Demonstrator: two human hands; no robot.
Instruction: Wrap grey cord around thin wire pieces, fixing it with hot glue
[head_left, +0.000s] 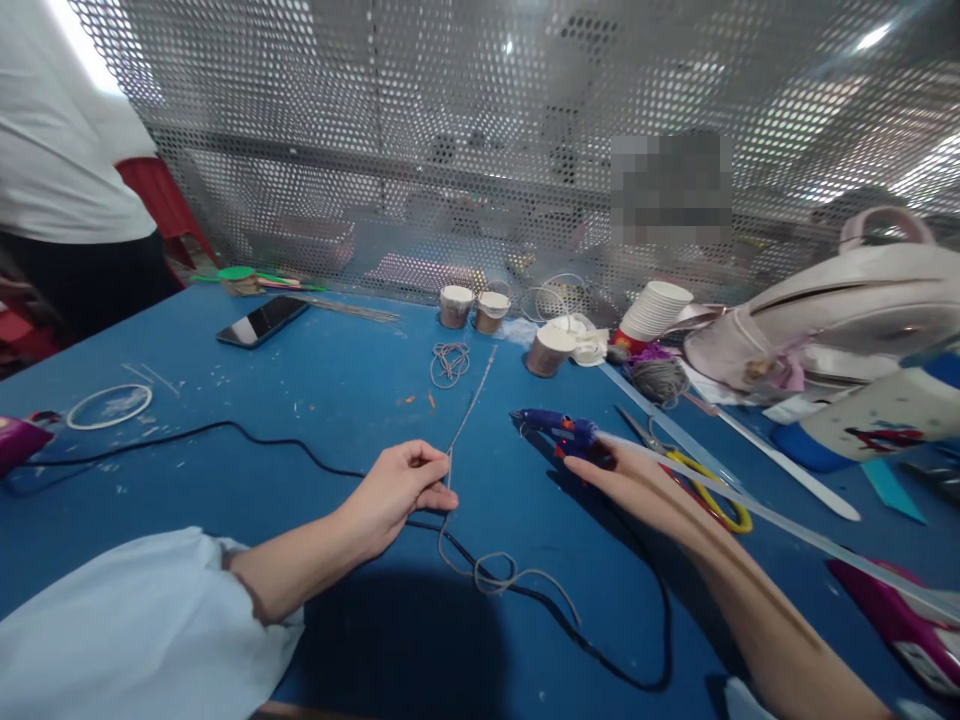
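In the head view, my left hand [405, 490] pinches a thin stick with grey cord [469, 410] between thumb and fingers. It slants away over the table, and a loose cord tail [495, 580] curls below the hand. My right hand [626, 480] is closed around the handle of a blue hot glue gun [559, 428], whose nozzle points left toward the cord. From the gun's back a long clear glue stick [780, 515] runs over my right forearm. My right fingers are partly hidden. Beyond the cord lies a small grey cord bundle [450, 364].
Yellow-handled scissors [712, 495] lie beside my right wrist. Small tubs [551, 350], stacked paper cups [656, 310] and a pale bag [840, 300] stand along the back. A phone [264, 320] and white ring [109, 406] are left. A black cable [262, 437] crosses the table [225, 490].
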